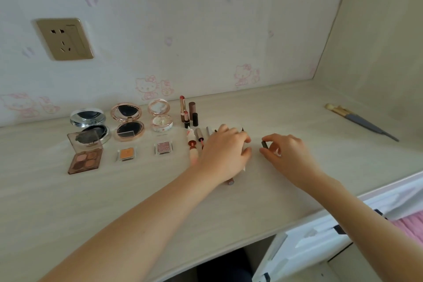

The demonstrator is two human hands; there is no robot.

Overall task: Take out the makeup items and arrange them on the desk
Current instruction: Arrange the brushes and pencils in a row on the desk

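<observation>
Makeup lies in rows on the pale desk (pixel 137 190). At the back stand an open silver compact (pixel 89 125), a rose-gold compact (pixel 128 122) and a small pink compact (pixel 160 115). In front lie a brown eyeshadow palette (pixel 85 152), an orange single shadow (pixel 126 154) and a pink glitter shadow (pixel 163 147). Lipsticks (pixel 188 112) stand upright right of the compacts. My left hand (pixel 225 151) rests over several slim pens and lip tubes (pixel 198 136), fingers closed on a white pen. My right hand (pixel 286 151) pinches a small dark cap (pixel 264 144) just right of it.
Two makeup brushes (pixel 359 121) lie at the far right of the desk near the side wall. A wall socket (pixel 65 39) sits high on the left. The desk's front edge runs diagonally at the right, with white furniture and pink fabric (pixel 407 226) below.
</observation>
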